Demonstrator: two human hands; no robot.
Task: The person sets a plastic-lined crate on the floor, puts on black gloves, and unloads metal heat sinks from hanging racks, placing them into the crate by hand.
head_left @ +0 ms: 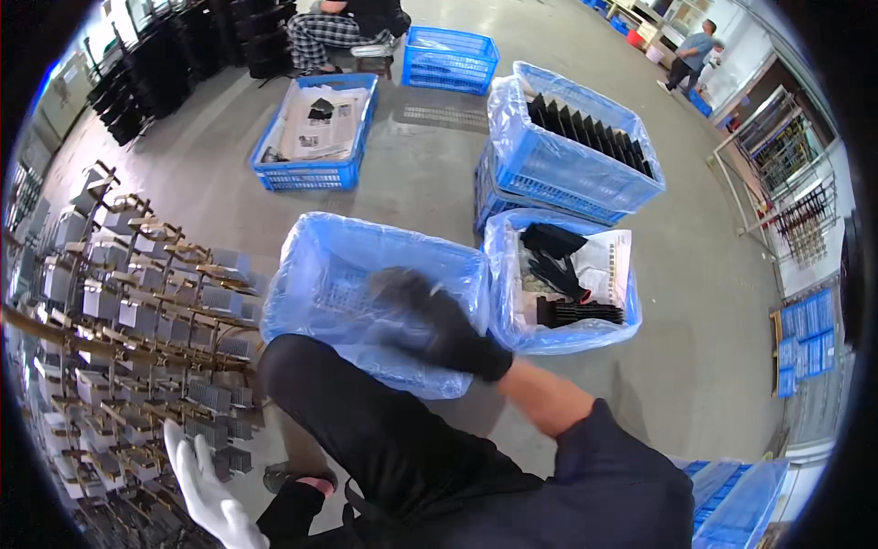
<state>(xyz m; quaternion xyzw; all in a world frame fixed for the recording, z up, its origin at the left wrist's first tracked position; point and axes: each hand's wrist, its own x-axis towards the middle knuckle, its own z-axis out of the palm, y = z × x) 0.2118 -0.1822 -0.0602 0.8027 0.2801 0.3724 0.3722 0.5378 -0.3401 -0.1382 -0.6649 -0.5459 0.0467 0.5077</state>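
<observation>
My right hand (444, 325), in a dark glove, is over the near crate (306, 261), a blue crate lined with clear blue plastic film. Motion smears its fingers, so whether it holds anything is unclear. My left hand (203, 489), in a white glove, is low at the left beside the rack of hanging metal parts (137, 316). Its fingers are stretched out and nothing shows in them. Right of the near crate, another lined crate (562, 346) holds newspaper, black gloves (553, 256) and a stack of black finned parts (581, 314).
Beyond, a lined crate (585, 188) of upright black plates sits on another crate. A blue crate with newspaper (311, 178) and a further blue crate (448, 78) stand on the floor. One person (334, 32) sits at the back; another person (695, 55) stands far right.
</observation>
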